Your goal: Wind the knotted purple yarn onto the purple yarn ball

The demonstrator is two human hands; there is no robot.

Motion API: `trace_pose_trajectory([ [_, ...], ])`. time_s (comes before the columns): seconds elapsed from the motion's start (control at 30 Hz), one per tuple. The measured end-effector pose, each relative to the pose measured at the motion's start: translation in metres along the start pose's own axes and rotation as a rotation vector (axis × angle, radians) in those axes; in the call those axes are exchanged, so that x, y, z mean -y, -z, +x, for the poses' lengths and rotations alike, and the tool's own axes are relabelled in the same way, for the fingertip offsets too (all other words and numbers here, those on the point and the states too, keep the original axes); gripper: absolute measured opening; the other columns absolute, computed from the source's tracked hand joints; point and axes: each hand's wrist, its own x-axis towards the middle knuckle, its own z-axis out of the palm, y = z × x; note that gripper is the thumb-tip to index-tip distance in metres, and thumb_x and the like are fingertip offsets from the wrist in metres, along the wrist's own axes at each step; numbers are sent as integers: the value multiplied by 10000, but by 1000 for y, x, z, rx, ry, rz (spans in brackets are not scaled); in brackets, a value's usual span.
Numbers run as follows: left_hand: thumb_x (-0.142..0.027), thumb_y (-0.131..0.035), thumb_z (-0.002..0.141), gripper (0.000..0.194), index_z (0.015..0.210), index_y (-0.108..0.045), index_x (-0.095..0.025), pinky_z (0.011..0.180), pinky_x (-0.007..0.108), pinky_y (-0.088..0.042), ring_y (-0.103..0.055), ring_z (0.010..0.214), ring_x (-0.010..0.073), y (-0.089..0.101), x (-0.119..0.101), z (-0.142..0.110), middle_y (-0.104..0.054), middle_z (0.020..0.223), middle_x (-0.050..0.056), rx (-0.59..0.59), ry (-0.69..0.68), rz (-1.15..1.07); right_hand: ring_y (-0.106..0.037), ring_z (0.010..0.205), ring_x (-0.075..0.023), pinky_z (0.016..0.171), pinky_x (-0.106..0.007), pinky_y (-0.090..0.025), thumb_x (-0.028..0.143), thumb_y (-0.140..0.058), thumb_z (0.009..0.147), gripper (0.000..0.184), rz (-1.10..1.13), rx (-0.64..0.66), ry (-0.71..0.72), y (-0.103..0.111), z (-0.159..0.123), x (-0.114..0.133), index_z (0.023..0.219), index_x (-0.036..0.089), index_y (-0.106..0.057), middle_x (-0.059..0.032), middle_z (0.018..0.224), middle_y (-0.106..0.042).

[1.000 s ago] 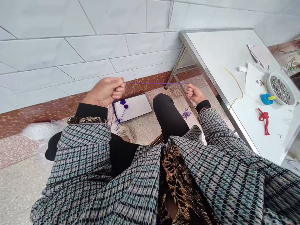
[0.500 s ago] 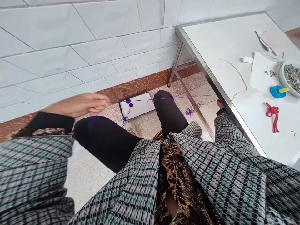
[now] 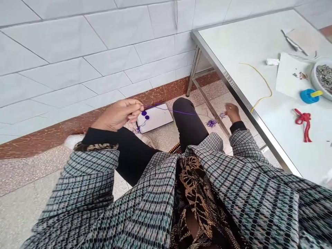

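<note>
My left hand (image 3: 119,114) is raised above my left knee, its fingers pinched on a thin purple thread (image 3: 181,112). The thread sags across my right knee towards my right hand (image 3: 232,112), which is blurred beside the table edge and closed on the other end. A tangle of purple thread (image 3: 212,122) lies on the floor below that hand. A white board (image 3: 158,119) with two small purple balls (image 3: 145,115) lies on the floor by the wall.
A steel-edged white table (image 3: 249,103) stands at right with a yellow cord (image 3: 261,86), a red knotted cord (image 3: 303,122), a blue cap (image 3: 307,96), a bowl of seeds (image 3: 323,76) and paper. The tiled wall (image 3: 77,55) is close ahead.
The thread was pulled taut with my hands far apart. Now both hands have come inward and the thread hangs slack; my right hand has come out from under the table edge.
</note>
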Motion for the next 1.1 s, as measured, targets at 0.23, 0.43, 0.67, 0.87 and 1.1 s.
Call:
trace_pose_trajectory([
  [0.23, -385, -880, 775, 320, 778, -656, -156, 442, 204, -343, -372, 468, 64, -35, 0, -3, -426, 559, -45, -10, -29, -7, -622, 642, -58, 652, -201, -569, 336, -737, 973, 511, 212, 829, 355, -89, 16, 63, 1443, 163, -636, -87, 1207, -748],
  [0.43, -484, -947, 684, 451, 791, -690, -130, 456, 223, -285, -380, 516, 64, -8, 16, -22, -528, 635, -1, -60, -52, 53, -385, 512, -48, 515, -166, -388, 725, -837, 809, 626, 477, 903, 265, -75, 31, 51, 838, 116, -694, 71, 546, -443],
  [0.67, -507, -933, 704, 443, 769, -697, -138, 506, 227, -298, -396, 549, 65, 5, 27, -23, -554, 656, 2, -83, -48, 112, -170, 486, -48, 477, -169, -290, 540, -887, 839, 485, 682, 505, 34, -34, 40, 17, 789, 168, -580, 113, 521, -220],
  [0.87, -299, -795, 781, 212, 890, -754, -122, 590, 254, -360, -465, 602, 109, 2, 25, -12, -582, 644, 3, -74, -26, 237, -164, 491, -70, 484, -151, -315, 334, -673, 1041, 333, 751, 157, -68, -1, 46, 2, 793, 187, -506, 93, 582, -168],
  [1.1, -188, -720, 785, 84, 738, -693, -124, 589, 266, -304, -411, 576, 98, 9, 31, -5, -571, 652, 5, -271, -15, 174, -116, 491, -70, 467, -156, -289, 327, -636, 1061, 327, 549, 32, -254, 19, 39, -47, 800, 197, -487, 106, 532, -173],
])
